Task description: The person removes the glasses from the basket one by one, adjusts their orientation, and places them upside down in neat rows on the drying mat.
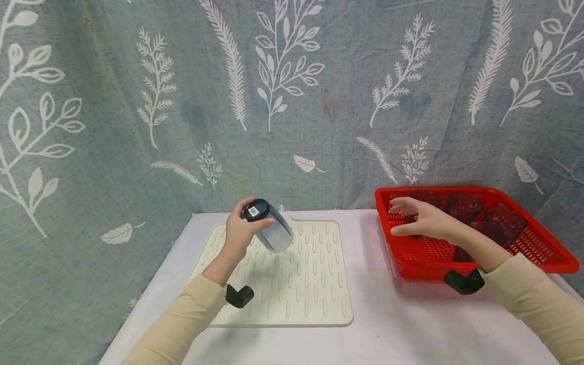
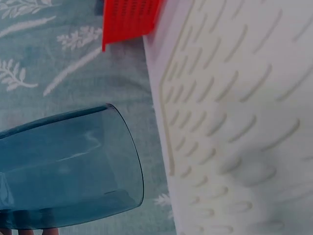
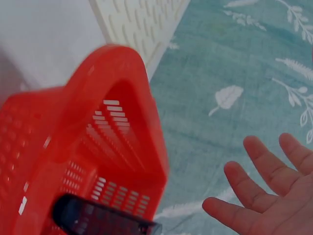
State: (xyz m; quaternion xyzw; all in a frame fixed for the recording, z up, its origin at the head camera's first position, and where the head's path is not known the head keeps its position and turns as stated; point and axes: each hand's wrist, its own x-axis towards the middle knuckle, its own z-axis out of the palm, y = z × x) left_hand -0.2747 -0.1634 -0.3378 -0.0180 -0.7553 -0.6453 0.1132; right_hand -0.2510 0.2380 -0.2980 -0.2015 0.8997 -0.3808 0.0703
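Note:
My left hand [image 1: 239,230] grips a bluish see-through drinking glass [image 1: 279,234] near its thick dark base, which bears a small white sticker. The glass is tilted, its open mouth pointing down and to the right over a cream ridged mat [image 1: 315,284]. In the left wrist view the glass [image 2: 73,166] shows its thin rim, with fingertips along its lower side. My right hand [image 1: 424,220] is over the left part of a red plastic basket [image 1: 438,272], fingers spread and slightly bent, holding nothing. Several dark-looking glasses [image 1: 504,223] lie inside that basket.
A white-covered table [image 1: 383,324] bears the mat at left and the basket at right. Behind it hangs a grey-green curtain [image 1: 337,167] with white leaf prints, which also runs along the left side. The basket's raised rim [image 3: 117,56] stands beside the right hand.

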